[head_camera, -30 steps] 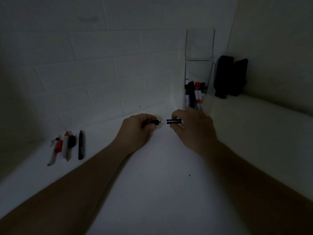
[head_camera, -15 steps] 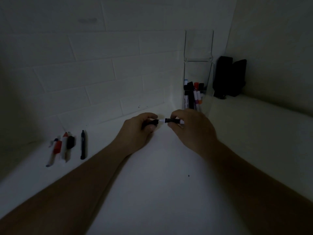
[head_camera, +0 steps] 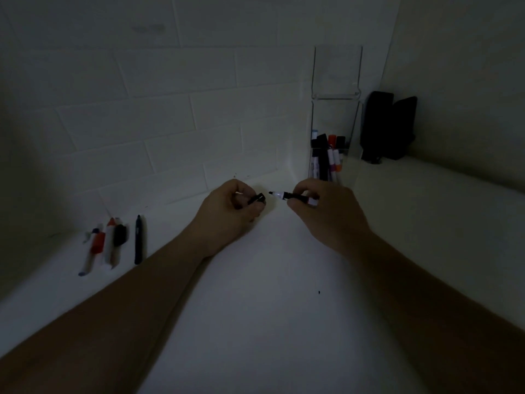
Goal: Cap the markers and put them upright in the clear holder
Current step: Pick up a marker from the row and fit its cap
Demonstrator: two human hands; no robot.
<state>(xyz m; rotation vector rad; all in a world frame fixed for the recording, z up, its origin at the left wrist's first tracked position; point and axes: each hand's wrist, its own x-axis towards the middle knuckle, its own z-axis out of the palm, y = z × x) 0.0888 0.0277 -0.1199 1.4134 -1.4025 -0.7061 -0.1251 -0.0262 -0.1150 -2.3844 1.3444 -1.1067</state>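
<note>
I observed the right hand pinching an uncapped marker, tip toward the left hand, which pinched its black cap just apart; both were near the clear holder

Single head view, looking forward and down, close over table

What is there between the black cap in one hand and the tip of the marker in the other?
Nothing: in the head view a short bare gap of white counter separates the cap from the marker tip.
</note>
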